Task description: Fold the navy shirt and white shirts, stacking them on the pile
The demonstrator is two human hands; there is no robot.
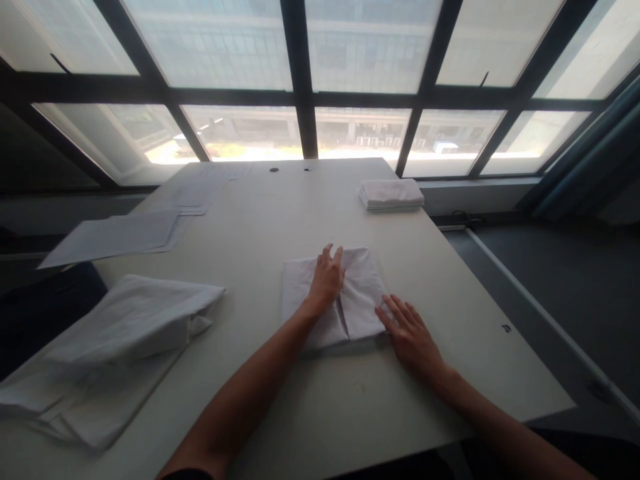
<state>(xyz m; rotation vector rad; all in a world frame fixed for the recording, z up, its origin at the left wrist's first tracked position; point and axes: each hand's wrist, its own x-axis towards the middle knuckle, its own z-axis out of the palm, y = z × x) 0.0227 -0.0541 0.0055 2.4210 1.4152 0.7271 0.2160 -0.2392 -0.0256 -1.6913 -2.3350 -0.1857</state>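
A white cloth [363,283] lies on the table in front of me, folded into a rough square with a narrow gap down its middle where two flaps meet. My left hand [328,277] rests on top of it near that gap, fingers bent and a little apart. At the cloth's right edge lies my right hand [407,333], with its fingers stretched out and touching the edge and the table beside it. Neither hand grips anything that I can see.
A stack of folded white cloths [391,195] sits at the table's far right edge. To the left lies a larger, loosely folded white cloth [125,340]. Paper sheets [120,233] lie at the far left, some overhanging the white table [270,220]. Windows stand behind.
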